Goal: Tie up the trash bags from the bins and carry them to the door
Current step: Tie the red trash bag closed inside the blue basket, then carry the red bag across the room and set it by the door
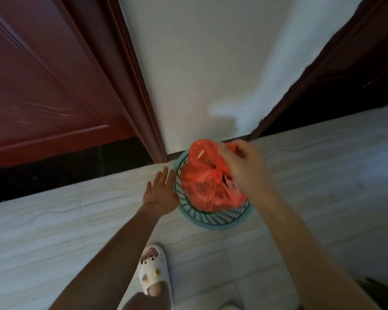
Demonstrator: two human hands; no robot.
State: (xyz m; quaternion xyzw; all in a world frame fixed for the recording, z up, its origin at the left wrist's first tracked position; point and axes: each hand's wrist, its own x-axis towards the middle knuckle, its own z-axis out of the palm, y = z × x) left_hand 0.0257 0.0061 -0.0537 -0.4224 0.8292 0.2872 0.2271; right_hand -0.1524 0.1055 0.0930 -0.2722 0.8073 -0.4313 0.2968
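A red-orange plastic trash bag (pixel 207 183), knotted in the middle and full, sits in a round teal mesh bin (pixel 213 218) on the floor against the white wall. My right hand (pixel 242 166) is closed on the top of the bag, over the bin. My left hand (pixel 160 193) is flat and open with fingers apart, right beside the bin's left rim and holding nothing.
A dark red door (pixel 43 86) with its frame stands at the left, above a black threshold strip. A dark doorway (pixel 345 86) opens at the right. The floor is pale tile. My foot in a white slipper (pixel 154 269) is at the bottom centre.
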